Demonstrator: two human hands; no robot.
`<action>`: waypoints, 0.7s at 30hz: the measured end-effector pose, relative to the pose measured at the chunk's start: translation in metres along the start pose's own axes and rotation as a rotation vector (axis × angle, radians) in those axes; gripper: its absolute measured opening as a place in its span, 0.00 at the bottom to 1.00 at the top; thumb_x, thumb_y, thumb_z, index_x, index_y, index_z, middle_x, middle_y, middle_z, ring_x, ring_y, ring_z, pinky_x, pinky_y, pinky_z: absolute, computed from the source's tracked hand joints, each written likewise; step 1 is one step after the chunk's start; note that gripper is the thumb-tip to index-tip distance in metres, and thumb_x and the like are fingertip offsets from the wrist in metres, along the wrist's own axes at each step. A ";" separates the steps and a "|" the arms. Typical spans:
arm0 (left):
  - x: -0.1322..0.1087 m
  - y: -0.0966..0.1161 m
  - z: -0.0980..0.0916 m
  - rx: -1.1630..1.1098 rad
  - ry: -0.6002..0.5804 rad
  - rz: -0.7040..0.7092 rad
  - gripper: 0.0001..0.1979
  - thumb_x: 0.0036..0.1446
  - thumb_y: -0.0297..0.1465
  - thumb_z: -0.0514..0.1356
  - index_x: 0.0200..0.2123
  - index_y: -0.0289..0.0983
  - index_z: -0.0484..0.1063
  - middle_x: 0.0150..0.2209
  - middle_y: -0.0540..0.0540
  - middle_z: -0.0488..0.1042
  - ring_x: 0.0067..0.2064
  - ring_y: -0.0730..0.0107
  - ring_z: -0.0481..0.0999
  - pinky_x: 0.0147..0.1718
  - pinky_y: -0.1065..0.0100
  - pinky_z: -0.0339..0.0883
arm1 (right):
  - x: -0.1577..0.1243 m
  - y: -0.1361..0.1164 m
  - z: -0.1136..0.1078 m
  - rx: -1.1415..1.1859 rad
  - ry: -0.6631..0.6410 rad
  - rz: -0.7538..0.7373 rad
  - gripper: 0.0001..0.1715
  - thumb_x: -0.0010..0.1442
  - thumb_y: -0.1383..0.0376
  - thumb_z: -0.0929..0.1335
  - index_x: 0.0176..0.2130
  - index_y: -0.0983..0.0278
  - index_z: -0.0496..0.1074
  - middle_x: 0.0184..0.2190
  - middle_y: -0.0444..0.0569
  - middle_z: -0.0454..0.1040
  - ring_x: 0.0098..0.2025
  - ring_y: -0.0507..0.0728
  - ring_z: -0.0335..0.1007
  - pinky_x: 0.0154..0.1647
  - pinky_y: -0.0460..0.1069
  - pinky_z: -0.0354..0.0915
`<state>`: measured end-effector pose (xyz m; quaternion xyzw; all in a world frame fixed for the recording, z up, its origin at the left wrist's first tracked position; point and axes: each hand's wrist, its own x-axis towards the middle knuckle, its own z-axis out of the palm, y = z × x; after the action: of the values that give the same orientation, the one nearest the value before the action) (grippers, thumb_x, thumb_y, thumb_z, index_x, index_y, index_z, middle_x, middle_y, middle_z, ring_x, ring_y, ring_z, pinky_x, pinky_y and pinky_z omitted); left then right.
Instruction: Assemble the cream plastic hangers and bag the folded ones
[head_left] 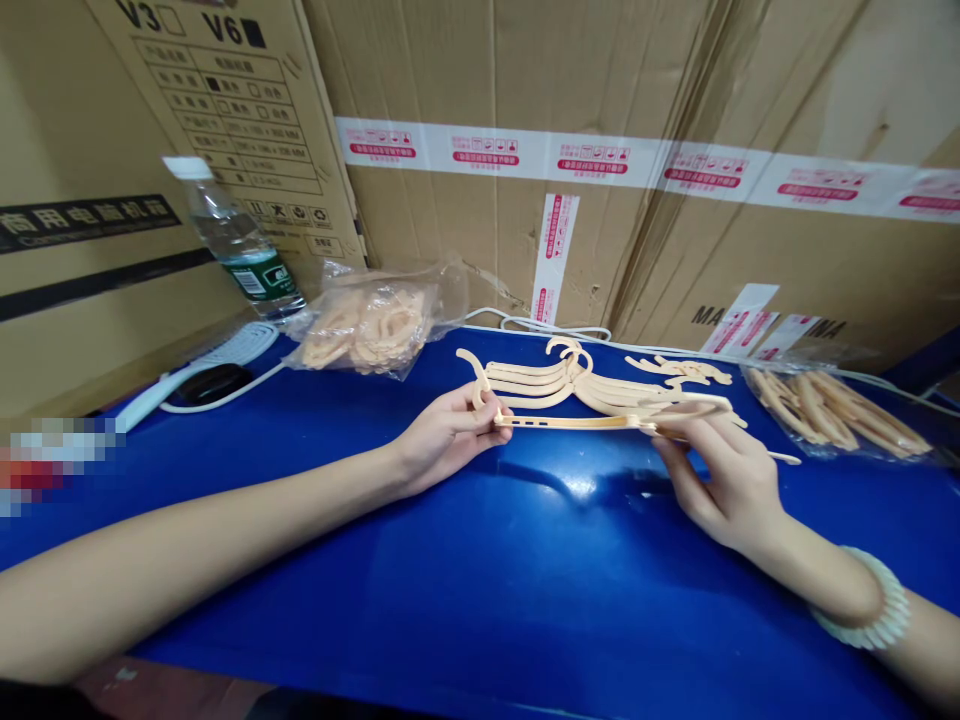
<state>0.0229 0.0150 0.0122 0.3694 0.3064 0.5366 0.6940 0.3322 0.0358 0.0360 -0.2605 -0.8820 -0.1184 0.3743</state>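
A beige plastic clothes hanger (570,423) is held up edge-on just above the table, spanning both hands. My left hand (450,437) pinches its left end, where a curved hook-like piece rises past the fingers. My right hand (724,478) is closed on its right end; the fingers partly cover that part. Just behind, several assembled beige hangers (532,385) lie side by side, their hooks pointing away from me. Small loose hook pieces (679,370) are scattered to the right of them.
On the blue table (480,590), a clear bag of beige hooks (375,325) lies back left, and a bag of hanger arms (840,410) back right. A water bottle (244,250), a black mouse-like object (216,384) and white cables stand near cardboard boxes (465,240) along the back.
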 end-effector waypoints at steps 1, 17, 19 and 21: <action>0.000 -0.001 0.000 0.005 0.003 0.014 0.14 0.51 0.28 0.72 0.28 0.34 0.68 0.31 0.47 0.76 0.32 0.71 0.75 0.38 0.68 0.70 | 0.000 0.000 0.000 0.009 -0.006 -0.001 0.13 0.64 0.75 0.67 0.47 0.61 0.69 0.36 0.51 0.74 0.38 0.60 0.74 0.36 0.51 0.68; -0.003 -0.009 0.004 0.054 0.116 0.184 0.15 0.51 0.25 0.72 0.30 0.36 0.66 0.26 0.53 0.73 0.27 0.73 0.74 0.32 0.70 0.67 | 0.002 -0.013 -0.002 0.119 -0.033 0.011 0.18 0.64 0.74 0.66 0.52 0.59 0.70 0.36 0.49 0.76 0.33 0.57 0.75 0.32 0.50 0.71; -0.003 -0.009 0.004 0.050 0.132 0.189 0.15 0.52 0.25 0.72 0.30 0.35 0.67 0.27 0.52 0.74 0.28 0.73 0.75 0.33 0.70 0.68 | 0.003 -0.015 -0.001 0.129 -0.030 0.049 0.17 0.65 0.73 0.67 0.51 0.58 0.71 0.35 0.49 0.76 0.34 0.57 0.76 0.33 0.50 0.71; -0.003 -0.008 0.005 0.040 0.151 0.174 0.15 0.51 0.26 0.73 0.30 0.35 0.68 0.29 0.51 0.75 0.30 0.72 0.78 0.35 0.69 0.71 | 0.003 -0.014 -0.001 0.131 -0.032 0.113 0.17 0.66 0.72 0.67 0.52 0.58 0.71 0.37 0.49 0.78 0.35 0.57 0.77 0.34 0.50 0.73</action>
<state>0.0306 0.0096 0.0079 0.3669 0.3354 0.6150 0.6120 0.3231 0.0248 0.0386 -0.2869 -0.8776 -0.0351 0.3826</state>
